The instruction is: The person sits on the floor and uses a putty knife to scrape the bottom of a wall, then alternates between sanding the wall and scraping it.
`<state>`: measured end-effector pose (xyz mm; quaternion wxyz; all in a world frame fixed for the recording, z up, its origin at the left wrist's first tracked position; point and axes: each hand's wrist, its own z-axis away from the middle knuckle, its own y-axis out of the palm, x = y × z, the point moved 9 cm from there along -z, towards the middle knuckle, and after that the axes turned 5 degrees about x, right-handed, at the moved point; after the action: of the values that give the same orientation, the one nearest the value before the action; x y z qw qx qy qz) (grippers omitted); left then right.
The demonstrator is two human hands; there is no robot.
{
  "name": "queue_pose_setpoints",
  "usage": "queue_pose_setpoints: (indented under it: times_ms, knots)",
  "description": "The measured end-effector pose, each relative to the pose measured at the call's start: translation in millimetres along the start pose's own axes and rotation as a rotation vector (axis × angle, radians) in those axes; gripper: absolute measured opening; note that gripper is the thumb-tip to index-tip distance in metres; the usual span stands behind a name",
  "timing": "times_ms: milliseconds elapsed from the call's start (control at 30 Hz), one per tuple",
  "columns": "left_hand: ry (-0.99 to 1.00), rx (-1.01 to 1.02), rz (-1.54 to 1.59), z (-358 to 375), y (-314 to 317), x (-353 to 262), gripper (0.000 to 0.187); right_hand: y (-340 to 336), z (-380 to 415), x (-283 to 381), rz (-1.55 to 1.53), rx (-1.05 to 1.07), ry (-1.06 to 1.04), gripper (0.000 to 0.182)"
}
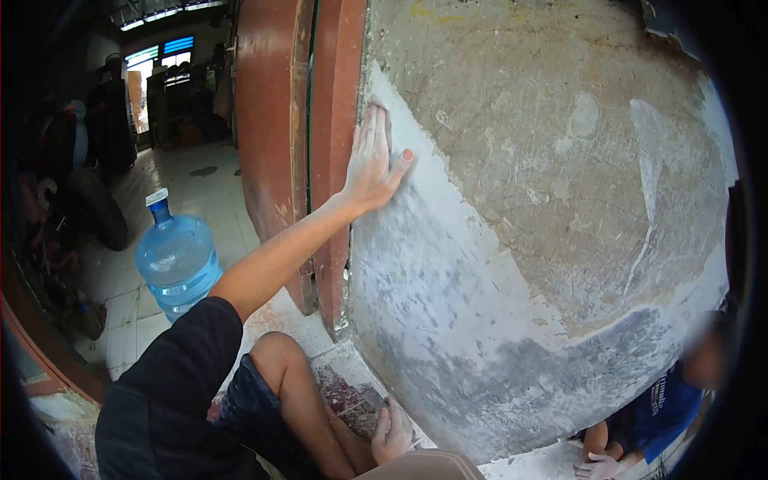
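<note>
My left hand (374,156), coated in white dust, lies flat on the wall (448,264) beside the red-brown door frame (336,136). Its fingers point up and the thumb stands apart. A narrow grey edge shows alongside the fingers; what lies beneath the palm is hidden. White filler covers the wall under and below this hand, with grey smears lower down. Low at the wall's foot, my right hand (392,434) is dusty too, its fingers bent by a flat grey blade-like tool (373,398). I cannot tell how much of that tool sits in the grip.
A blue water jug (178,260) with a white cap stands on the tiled floor to the left, near my arm. At lower right another person (668,404) in a blue shirt sits close to the wall, hands low. Dark clutter lines the room's left side.
</note>
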<state>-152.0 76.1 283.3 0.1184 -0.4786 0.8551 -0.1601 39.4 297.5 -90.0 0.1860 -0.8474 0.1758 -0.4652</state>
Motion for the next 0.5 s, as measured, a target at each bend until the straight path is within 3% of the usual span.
queue_pose_setpoints:
  times_ms: [200,267,333,400,500]
  knots:
    - [0.037,0.133,0.049,84.8,31.7,-12.0,0.095,19.3,3.1,30.2,-0.021,0.126,-0.196,0.041]
    - [0.051,0.139,-0.013,73.0,27.2,-5.9,0.092,-0.5,3.9,55.6,-0.001,0.137,-0.302,0.045]
    - [0.035,0.176,-0.044,57.3,29.4,-6.7,0.09,-16.8,5.1,73.5,-0.095,0.315,-0.182,0.053]
    - [0.039,0.045,-0.036,11.2,8.8,-1.2,0.096,-14.4,4.7,67.1,-0.077,0.327,-0.17,0.054]
    - [0.02,0.076,-0.048,-19.9,-5.7,2.2,0.097,16.9,-1.9,39.1,-0.063,0.288,-0.193,0.053]
